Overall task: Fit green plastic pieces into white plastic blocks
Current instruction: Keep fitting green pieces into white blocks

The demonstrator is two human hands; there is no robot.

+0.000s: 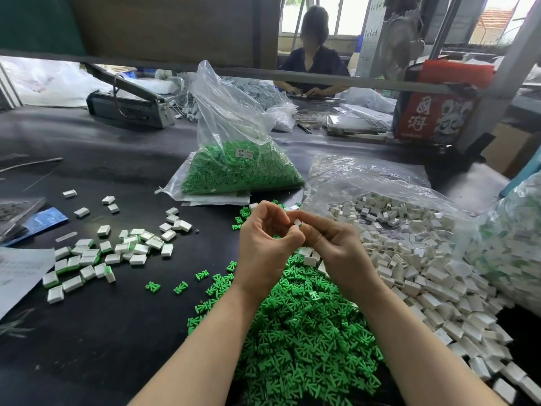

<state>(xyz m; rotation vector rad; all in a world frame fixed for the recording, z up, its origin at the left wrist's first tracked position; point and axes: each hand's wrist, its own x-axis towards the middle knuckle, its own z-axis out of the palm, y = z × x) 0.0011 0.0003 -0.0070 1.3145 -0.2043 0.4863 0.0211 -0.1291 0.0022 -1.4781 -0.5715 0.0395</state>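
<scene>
One white plastic block (297,223) is pinched between the curled fingertips of the left hand (265,247) and the right hand (333,247), held above the table where the two hands meet; both hands' fingers are bent inward around it. Whether a green piece is already in the block cannot be told. Directly beneath the wrists lies one heap of loose green plastic pieces (304,332), too many to count, with four strays (152,286) lying apart on its left side. To the right, one pile of empty white blocks (409,259) spills from an opened clear bag (366,177), touching the green heap along its edge. To the left, well apart from the hands, several dozen finished blocks with green edges (102,253) are scattered on the black table (117,332). Beyond the hands stands one upright clear bag of green pieces (237,168), bearing one white label. At the far side of the table sits a second person (314,63), hands at work.
</scene>
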